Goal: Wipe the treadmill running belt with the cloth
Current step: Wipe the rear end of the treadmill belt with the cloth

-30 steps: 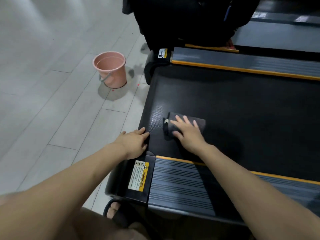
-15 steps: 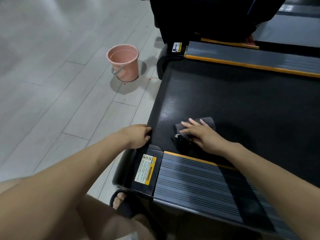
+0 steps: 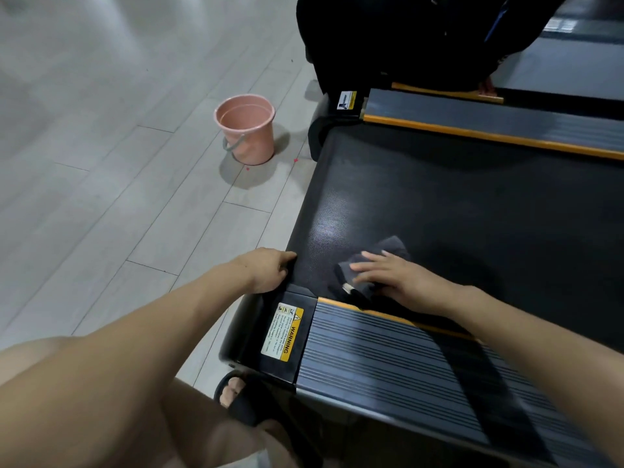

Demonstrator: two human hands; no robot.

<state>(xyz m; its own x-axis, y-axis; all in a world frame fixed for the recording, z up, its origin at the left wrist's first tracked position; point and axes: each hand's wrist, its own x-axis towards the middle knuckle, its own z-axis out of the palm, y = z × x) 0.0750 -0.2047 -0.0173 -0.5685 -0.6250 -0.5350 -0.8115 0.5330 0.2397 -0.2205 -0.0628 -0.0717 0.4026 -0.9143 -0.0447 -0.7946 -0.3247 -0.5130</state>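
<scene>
A dark folded cloth (image 3: 378, 265) is pressed flat on the near-left corner of the running belt (image 3: 472, 211) by the straight-fingered right hand (image 3: 388, 275). The belt's end edge is gripped by the left hand (image 3: 270, 270). Even pressure and overlapping strokes across the belt are advised.

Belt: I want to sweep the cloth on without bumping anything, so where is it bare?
The belt lies bare beyond the cloth, up to the far orange-edged rail, and rightward past the right hand. It is crowded at the near left corner: the left hand grips the belt's edge there, and the near rail borders the cloth.
</scene>
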